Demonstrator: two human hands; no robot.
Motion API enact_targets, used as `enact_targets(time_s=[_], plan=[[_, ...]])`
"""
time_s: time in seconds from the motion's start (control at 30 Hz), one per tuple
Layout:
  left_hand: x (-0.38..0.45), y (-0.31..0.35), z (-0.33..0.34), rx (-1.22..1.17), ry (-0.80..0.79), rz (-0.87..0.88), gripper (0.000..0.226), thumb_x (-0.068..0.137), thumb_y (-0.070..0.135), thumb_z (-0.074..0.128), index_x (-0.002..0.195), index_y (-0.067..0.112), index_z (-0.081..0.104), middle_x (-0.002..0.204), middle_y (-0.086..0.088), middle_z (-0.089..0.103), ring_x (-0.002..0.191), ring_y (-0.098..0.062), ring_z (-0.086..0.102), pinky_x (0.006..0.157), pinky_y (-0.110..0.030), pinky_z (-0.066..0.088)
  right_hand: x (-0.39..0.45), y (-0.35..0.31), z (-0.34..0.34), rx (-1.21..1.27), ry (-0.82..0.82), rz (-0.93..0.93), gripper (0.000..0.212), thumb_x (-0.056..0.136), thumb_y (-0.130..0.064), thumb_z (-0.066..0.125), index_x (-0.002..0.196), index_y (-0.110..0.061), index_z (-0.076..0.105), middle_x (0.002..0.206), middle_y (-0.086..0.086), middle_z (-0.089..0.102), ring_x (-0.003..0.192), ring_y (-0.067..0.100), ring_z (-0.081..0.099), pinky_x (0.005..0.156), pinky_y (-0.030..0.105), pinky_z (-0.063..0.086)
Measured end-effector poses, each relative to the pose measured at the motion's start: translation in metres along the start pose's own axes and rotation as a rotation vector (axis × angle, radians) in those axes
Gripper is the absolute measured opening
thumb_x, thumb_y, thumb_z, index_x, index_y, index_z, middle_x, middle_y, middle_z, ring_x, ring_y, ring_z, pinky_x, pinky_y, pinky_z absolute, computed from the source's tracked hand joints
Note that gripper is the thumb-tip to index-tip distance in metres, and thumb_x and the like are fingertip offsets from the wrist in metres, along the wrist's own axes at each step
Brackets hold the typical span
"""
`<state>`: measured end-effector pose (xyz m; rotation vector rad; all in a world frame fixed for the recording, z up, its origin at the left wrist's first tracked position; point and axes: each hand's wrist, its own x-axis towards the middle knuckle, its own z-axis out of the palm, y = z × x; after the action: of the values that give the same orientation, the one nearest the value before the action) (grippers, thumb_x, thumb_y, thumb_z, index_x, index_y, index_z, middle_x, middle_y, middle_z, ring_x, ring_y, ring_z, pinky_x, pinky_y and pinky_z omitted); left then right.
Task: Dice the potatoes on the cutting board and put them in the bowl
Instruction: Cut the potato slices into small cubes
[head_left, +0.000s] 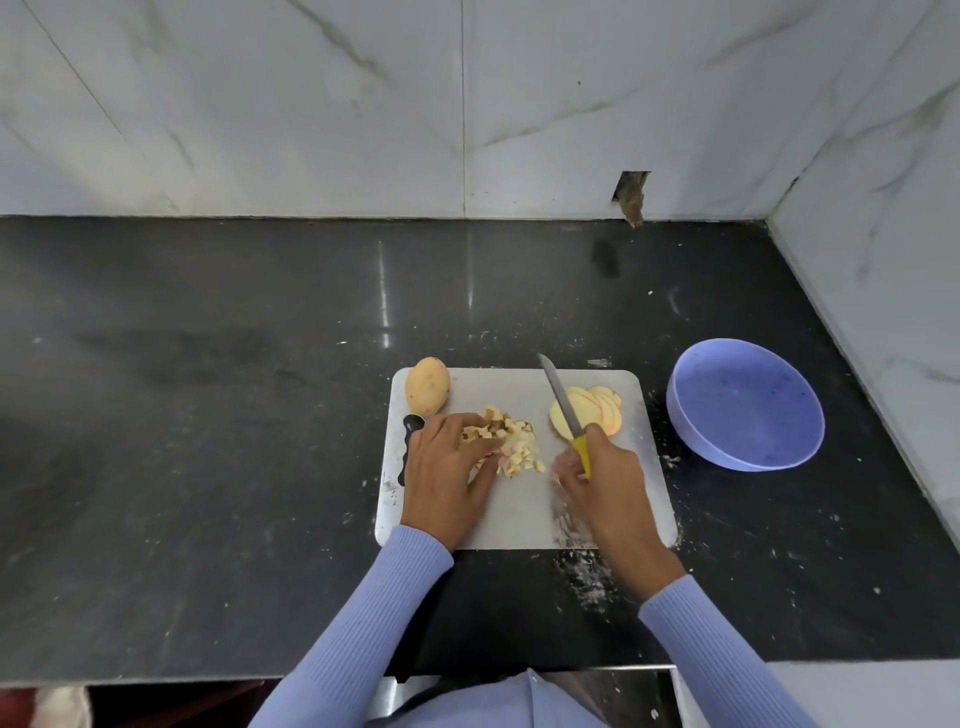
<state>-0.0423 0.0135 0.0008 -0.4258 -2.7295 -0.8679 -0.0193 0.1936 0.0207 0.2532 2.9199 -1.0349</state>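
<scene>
Counter (208, 467) of dark polished stone, carrying all. Grey rectangular cutting board (519, 514) under both hands. Round lilac plastic bowl (746, 404) right of the knife grip, holding nothing yet. Whole tan potato (427, 385) beyond the left hand (445, 475), whose curled fingers gather pale diced potato pieces (514, 441). Right hand (597, 475) clamped on yellow-handled knife (563, 402), blade over fanned potato slices (597, 410). Dicing midway, probably; next, cutting those slices, then scooping into the bowl.
</scene>
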Motion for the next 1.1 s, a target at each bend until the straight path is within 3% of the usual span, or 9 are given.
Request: enact_targets(time_s=[0.2, 0.37, 0.57, 0.67, 0.8, 0.9, 1.1], plan=[[-0.003, 0.0, 0.0, 0.014, -0.026, 0.003, 0.013, 0.078, 0.019, 0.075, 0.091, 0.021, 0.074, 0.107, 0.0, 0.064, 0.099, -0.021, 0.053, 0.077, -0.033, 0.041, 0.006, -0.013, 0.015, 0.066, 0.013, -0.036, 0.029, 0.084, -0.014, 0.071, 0.098, -0.02, 0.046, 0.091, 0.0, 0.066, 0.083, 0.012, 0.063, 0.071, 0.022, 0.051], [0.004, 0.004, -0.001, 0.016, -0.053, -0.007, 0.014, 0.08, 0.027, 0.068, 0.092, 0.022, 0.075, 0.108, 0.001, 0.064, 0.1, -0.021, 0.054, 0.079, -0.03, 0.036, 0.001, 0.0, -0.005, 0.132, 0.125, 0.026, 0.018, 0.085, -0.014, 0.071, 0.089, -0.014, 0.053, 0.087, -0.002, 0.069, 0.077, 0.009, 0.065, 0.071, 0.013, 0.051], [0.029, 0.026, 0.022, -0.002, -0.107, 0.064, 0.031, 0.076, 0.044, 0.068, 0.094, 0.02, 0.075, 0.108, 0.001, 0.066, 0.096, -0.022, 0.054, 0.076, -0.034, 0.042, -0.013, 0.03, -0.03, 0.203, 0.224, 0.182, 0.027, 0.08, -0.009, 0.075, 0.072, -0.015, 0.05, 0.075, 0.0, 0.068, 0.07, 0.013, 0.067, 0.066, 0.033, 0.059], [0.05, 0.045, 0.035, 0.079, -0.165, 0.088, 0.044, 0.072, 0.047, 0.075, 0.105, 0.019, 0.072, 0.112, -0.002, 0.065, 0.1, -0.024, 0.051, 0.079, -0.033, 0.033, -0.018, 0.035, -0.031, 0.203, 0.222, 0.215, 0.028, 0.08, -0.012, 0.075, 0.074, -0.019, 0.049, 0.078, -0.002, 0.068, 0.071, 0.009, 0.066, 0.068, 0.029, 0.058], [0.067, 0.063, 0.043, 0.211, -0.265, 0.006, 0.062, 0.077, 0.059, 0.064, 0.127, 0.022, 0.057, 0.123, 0.002, 0.058, 0.109, -0.02, 0.043, 0.088, -0.031, 0.028, -0.023, 0.041, -0.029, 0.182, 0.237, 0.22, 0.031, 0.081, -0.016, 0.075, 0.076, -0.02, 0.045, 0.079, -0.002, 0.069, 0.073, 0.011, 0.067, 0.07, 0.032, 0.057], [0.072, 0.069, 0.046, 0.299, -0.314, -0.012, 0.062, 0.077, 0.061, 0.062, 0.127, 0.026, 0.053, 0.118, 0.003, 0.06, 0.105, -0.02, 0.046, 0.087, -0.032, 0.03, -0.024, 0.043, -0.032, 0.172, 0.237, 0.231, 0.027, 0.082, -0.015, 0.074, 0.077, -0.02, 0.048, 0.081, -0.001, 0.069, 0.072, 0.011, 0.067, 0.07, 0.03, 0.058], [0.07, 0.072, 0.05, 0.268, -0.227, -0.019, 0.065, 0.075, 0.054, 0.065, 0.13, 0.024, 0.05, 0.121, 0.002, 0.057, 0.109, -0.02, 0.045, 0.09, -0.032, 0.032, -0.024, 0.045, -0.034, 0.133, 0.217, 0.223, 0.021, 0.083, -0.018, 0.074, 0.083, -0.017, 0.052, 0.081, -0.002, 0.069, 0.072, 0.008, 0.066, 0.07, 0.023, 0.056]])
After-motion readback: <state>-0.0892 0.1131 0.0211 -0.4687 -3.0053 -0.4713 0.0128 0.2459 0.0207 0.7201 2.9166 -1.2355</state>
